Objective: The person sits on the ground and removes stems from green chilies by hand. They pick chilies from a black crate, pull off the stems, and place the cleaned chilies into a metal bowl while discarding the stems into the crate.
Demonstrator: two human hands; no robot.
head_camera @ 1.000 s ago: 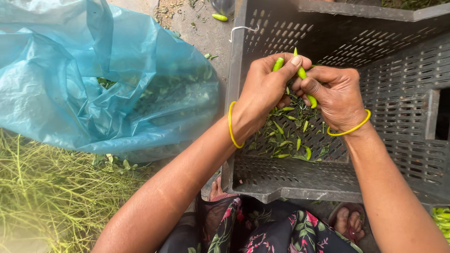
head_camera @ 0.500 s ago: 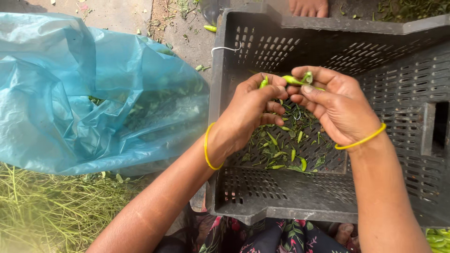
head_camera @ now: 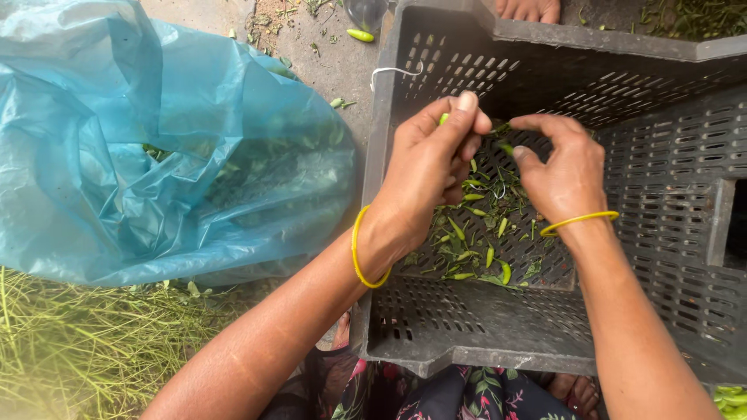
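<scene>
A small green chilli sits pinched in the left hand, fingers curled shut around it, over a grey slatted crate. At three o'clock, the right hand nips green bits. Loose chillies lie at six o'clock; a blue plastic bag at nine.

Crate right, plastic bag left on ground – chillies in crate bottom, both hands above them, stalk pile near-left.
</scene>
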